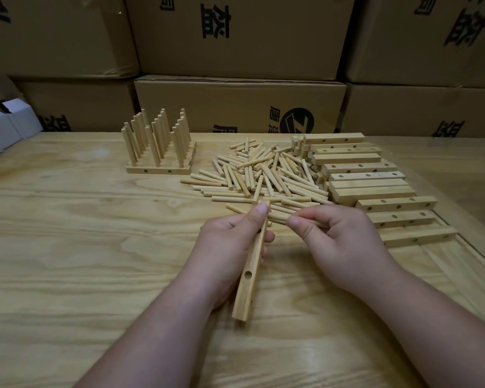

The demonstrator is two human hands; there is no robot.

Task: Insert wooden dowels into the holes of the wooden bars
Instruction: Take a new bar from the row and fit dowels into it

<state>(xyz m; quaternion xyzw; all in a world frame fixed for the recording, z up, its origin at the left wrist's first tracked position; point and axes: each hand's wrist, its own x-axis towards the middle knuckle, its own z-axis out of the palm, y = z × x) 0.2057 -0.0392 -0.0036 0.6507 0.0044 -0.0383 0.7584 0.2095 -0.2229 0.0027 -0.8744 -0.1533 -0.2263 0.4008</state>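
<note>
Left hand [230,239] grips bar [249,275]; right hand [331,236] pinches dowel [277,217] at the heap [263,175]. Risk: crooked entry could jam it in the hole [248,274].

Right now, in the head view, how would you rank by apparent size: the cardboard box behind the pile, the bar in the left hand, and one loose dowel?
1. Cardboard box
2. Bar, though nearness to the camera enlarges it
3. Loose dowel

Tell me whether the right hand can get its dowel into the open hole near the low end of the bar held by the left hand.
Probably yes. The right hand pinches a dowel, and the left hand grips the bar higher up, so the hole faces up with nothing covering it.
</note>
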